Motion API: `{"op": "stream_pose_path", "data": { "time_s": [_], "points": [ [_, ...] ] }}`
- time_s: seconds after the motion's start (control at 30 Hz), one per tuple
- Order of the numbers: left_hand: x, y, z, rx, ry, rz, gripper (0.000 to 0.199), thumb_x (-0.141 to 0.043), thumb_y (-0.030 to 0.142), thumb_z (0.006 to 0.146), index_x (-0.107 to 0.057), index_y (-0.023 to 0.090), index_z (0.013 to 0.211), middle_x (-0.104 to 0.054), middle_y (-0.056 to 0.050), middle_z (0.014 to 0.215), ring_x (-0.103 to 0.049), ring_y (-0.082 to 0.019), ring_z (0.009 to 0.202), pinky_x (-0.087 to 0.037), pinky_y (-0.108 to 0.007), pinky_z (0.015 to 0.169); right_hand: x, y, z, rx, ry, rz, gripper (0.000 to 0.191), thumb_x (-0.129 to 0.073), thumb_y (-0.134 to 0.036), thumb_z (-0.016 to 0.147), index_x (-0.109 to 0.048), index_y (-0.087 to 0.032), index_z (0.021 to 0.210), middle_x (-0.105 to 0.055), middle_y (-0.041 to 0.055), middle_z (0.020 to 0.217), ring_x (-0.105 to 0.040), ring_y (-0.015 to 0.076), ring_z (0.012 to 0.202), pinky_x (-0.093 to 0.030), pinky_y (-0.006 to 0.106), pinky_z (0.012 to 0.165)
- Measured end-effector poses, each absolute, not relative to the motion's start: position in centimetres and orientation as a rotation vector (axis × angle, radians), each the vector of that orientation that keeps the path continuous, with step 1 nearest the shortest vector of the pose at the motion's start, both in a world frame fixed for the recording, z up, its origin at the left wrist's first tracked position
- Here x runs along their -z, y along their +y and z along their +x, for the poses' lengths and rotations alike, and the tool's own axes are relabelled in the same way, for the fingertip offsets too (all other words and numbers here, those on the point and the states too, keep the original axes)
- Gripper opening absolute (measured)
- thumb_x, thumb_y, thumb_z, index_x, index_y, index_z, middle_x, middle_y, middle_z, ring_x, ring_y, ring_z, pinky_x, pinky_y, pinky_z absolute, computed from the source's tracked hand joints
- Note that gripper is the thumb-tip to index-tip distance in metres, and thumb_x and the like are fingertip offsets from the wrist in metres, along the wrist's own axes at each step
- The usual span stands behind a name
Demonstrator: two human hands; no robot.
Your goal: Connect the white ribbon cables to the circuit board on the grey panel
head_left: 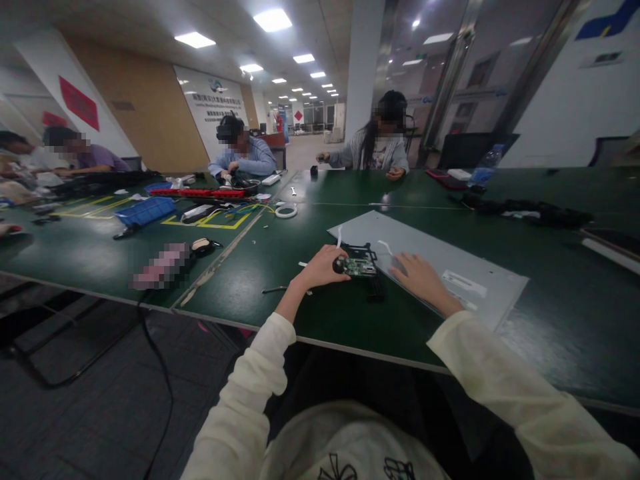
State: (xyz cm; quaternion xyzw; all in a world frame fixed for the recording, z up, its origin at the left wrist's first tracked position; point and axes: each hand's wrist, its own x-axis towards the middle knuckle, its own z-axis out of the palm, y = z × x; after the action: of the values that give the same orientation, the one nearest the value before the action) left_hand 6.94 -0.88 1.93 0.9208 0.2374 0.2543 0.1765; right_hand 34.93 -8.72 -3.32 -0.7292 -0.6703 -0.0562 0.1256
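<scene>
My left hand (324, 267) grips the left end of a small green circuit board (361, 267), thumb and fingers closed round its edge. Black plastic frame parts (374, 288) lie around and beneath the board. My right hand (419, 275) rests over the near left part of a flat grey metal panel (440, 257), its fingers apart and nothing held. A white strip (385, 247) sticks up beside its fingertips, and another white strip (339, 236) rises behind my left hand.
A thin dark cable piece (275, 290) lies left of my left wrist. Farther off are a roll of white tape (286, 211), a blue tray (146, 212), coloured wires and a bottle (486, 167). Several people sit around the green table (320, 320).
</scene>
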Motion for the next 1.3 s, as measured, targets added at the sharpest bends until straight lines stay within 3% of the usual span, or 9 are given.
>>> {"op": "stream_pose_path", "data": {
  "time_s": [0.63,0.8,0.93,1.07,1.17,1.3],
  "points": [
    [-2.4,-0.4,5.8,-0.619,0.636,2.606,0.042,-0.069,0.028,0.066,-0.056,0.019,0.105,-0.056,-0.006,0.106,-0.049,-0.023,0.104,-0.038,-0.036,0.093,1.9,-10.8,31.5,-0.027,-2.224,-1.882,0.051,-0.032,-0.051,0.089,-0.042,-0.031,0.135,-0.031,0.0033,0.145,-0.023,0.03,0.134,-0.025,0.05,0.106],
    [-1.7,-0.1,5.8,-0.507,0.654,2.642,0.045,-0.069,0.024,0.066,-0.055,0.019,0.108,-0.055,-0.006,0.105,-0.049,-0.023,0.103,-0.038,-0.036,0.092,1.4,-11.1,30.6,0.025,-2.108,-1.877,0.045,-0.037,-0.037,0.09,-0.048,-0.02,0.13,-0.047,0.0076,0.134,-0.038,0.0269,0.127,-0.034,0.044,0.102],
    [-1.5,0.0,5.8,-0.498,0.666,2.676,0.047,-0.07,0.028,0.066,-0.053,0.019,0.109,-0.054,-0.007,0.106,-0.048,-0.024,0.104,-0.038,-0.037,0.092,1.0,-11.2,30.5,0.071,-2.014,-1.914,0.036,-0.035,-0.026,0.089,-0.056,-0.016,0.117,-0.059,0.0093,0.118,-0.056,0.024,0.105,-0.043,0.038,0.09],
    [-1.2,0.0,5.9,-0.485,0.715,2.721,0.048,-0.069,0.036,0.068,-0.053,0.019,0.11,-0.051,-0.008,0.108,-0.047,-0.025,0.105,-0.036,-0.039,0.094,0.8,-11.0,31.3,0.174,-1.831,-2.077,0.036,-0.036,-0.024,0.088,-0.054,-0.015,0.117,-0.063,0.0117,0.109,-0.06,0.0241,0.094,-0.044,0.036,0.084],
    [-0.9,0.0,6.0,-0.484,0.736,2.75,0.048,-0.068,0.039,0.069,-0.053,0.019,0.11,-0.051,-0.008,0.109,-0.046,-0.025,0.105,-0.036,-0.039,0.095,1.1,-10.9,32.5,0.24,-1.695,-2.212,0.044,-0.037,-0.027,0.087,-0.044,-0.012,0.128,-0.06,0.0167,0.112,-0.057,0.0281,0.097,-0.044,0.041,0.082],
    [-0.7,0.0,6.1,-0.483,0.729,2.758,0.05,-0.068,0.041,0.068,-0.052,0.019,0.111,-0.051,-0.008,0.11,-0.047,-0.025,0.104,-0.036,-0.038,0.094,2.4,-10.9,33.6,0.295,-1.552,-2.379,0.05,-0.033,-0.034,0.087,-0.039,-0.013,0.132,-0.051,0.0208,0.123,-0.046,0.0387,0.11,-0.036,0.061,0.084]
  ]
}}
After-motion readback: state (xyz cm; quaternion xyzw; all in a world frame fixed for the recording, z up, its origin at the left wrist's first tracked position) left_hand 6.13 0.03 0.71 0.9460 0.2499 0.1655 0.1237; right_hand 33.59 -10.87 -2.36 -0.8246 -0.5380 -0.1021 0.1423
